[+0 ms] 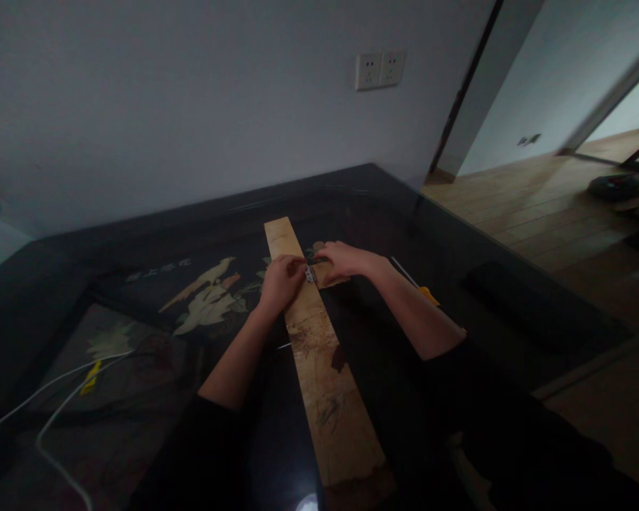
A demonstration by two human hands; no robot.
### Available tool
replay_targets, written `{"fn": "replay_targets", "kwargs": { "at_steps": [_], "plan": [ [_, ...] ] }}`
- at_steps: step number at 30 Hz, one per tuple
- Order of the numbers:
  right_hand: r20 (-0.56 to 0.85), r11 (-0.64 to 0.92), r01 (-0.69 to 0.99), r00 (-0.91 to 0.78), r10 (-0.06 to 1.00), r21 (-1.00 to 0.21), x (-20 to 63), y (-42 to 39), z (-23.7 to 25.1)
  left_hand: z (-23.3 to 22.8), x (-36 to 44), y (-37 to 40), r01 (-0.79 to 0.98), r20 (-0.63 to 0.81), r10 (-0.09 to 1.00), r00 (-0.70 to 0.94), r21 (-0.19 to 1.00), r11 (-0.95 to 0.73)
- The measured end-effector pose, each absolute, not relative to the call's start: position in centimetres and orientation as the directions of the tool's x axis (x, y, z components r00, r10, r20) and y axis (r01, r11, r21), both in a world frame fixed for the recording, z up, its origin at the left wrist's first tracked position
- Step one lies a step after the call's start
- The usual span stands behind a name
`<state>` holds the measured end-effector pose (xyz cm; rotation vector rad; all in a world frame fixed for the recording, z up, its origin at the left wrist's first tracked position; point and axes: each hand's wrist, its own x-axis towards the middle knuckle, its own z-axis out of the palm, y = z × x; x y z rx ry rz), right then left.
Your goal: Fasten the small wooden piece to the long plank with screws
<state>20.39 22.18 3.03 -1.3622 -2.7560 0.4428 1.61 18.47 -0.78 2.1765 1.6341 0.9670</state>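
Dim room. A person leans over a glossy dark tabletop, its far edge along the wall. A long wooden board lies lengthwise on it, its far end short of the far edge, nr end down twd the person. Dark stains mark the board's nr half.

On the board's R side, twd its far end, sits a small metal hinge. L hand rests over the board, thumb & fingertips drawn together right at the hinge — can't tell if they actually pinch it. R hand arches over a small wood pc just beside the board, fingers & thumb closed around it; the hinge sits where pc & board meet.

Beyond the R forearm, twd the tabletop's R edge, there's a screwdriver w/ yellow handle, partly hidden by the arm. L of the board a bird-and-flower picture shows on the surface; nearer the L edge run white cables w/ a yellow tag — too dim for detail. Dbl wall socket above the far edge; plank floor past the R edge.
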Motion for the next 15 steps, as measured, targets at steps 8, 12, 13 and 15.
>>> {"fn": "replay_targets", "kwargs": {
  "at_steps": [8,12,13,15],
  "plan": [
    [0.05,0.615,0.67,-0.658,0.751,-0.417,19.54,21.99,3.06,-0.99,1.37,18.55,0.763,0.373,0.91,0.18,0.531,-0.369],
    [0.052,0.59,0.681,-0.635,0.771,-0.434,19.39,21.76,2.84,-0.88,1.44,18.45,0.767,0.366,0.916,0.165,0.536,-0.353],
    [0.058,0.588,0.678,-0.632,0.772,-0.441,19.39,21.77,2.78,-0.87,1.48,18.45,0.768,0.364,0.917,0.164,0.537,-0.35],
    [0.064,0.584,0.671,-0.63,0.774,-0.457,19.41,21.81,2.69,-0.84,1.55,18.45,0.768,0.365,0.916,0.166,0.534,-0.352]
  ]
}}
